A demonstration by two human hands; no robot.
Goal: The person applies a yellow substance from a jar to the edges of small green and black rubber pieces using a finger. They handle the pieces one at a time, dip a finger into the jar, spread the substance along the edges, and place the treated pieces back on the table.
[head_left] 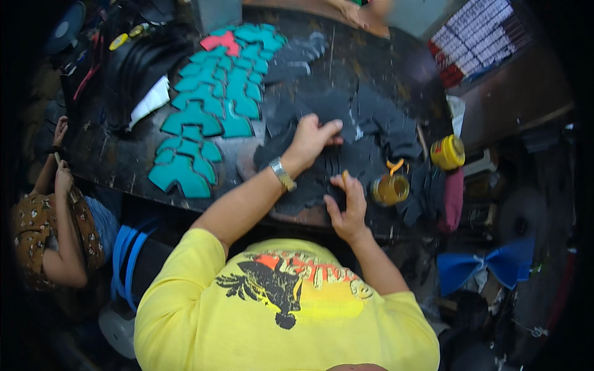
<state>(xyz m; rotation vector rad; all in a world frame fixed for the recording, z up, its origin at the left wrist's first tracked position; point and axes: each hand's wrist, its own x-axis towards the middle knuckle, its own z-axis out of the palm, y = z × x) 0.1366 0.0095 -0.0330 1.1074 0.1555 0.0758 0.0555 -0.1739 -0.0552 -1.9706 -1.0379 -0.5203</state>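
My left hand (pixel 314 141), with a metal-band watch (pixel 283 174) on its wrist, reaches over dark, thin cut pieces (pixel 322 102) spread on the table. Its thumb and forefinger stand apart; the other fingers are partly curled, and nothing shows in them. Nearer to me, my right hand (pixel 350 207) is bent over the same dark pieces. A small brownish tip (pixel 344 175) shows at its fingers; what it belongs to is too blurred to tell. Just right of that hand stands an open jar of amber glue (pixel 391 189), with an orange curved piece (pixel 395 166) at its rim.
Teal cut pieces (pixel 238 93) lie in overlapping rows at left, a red piece (pixel 221 43) among them. A yellow jar (pixel 447 153) stands at the table's right edge. Another person (pixel 55 235) sits at left; a further person's hand (pixel 356 13) shows across the table (pixel 124 164).
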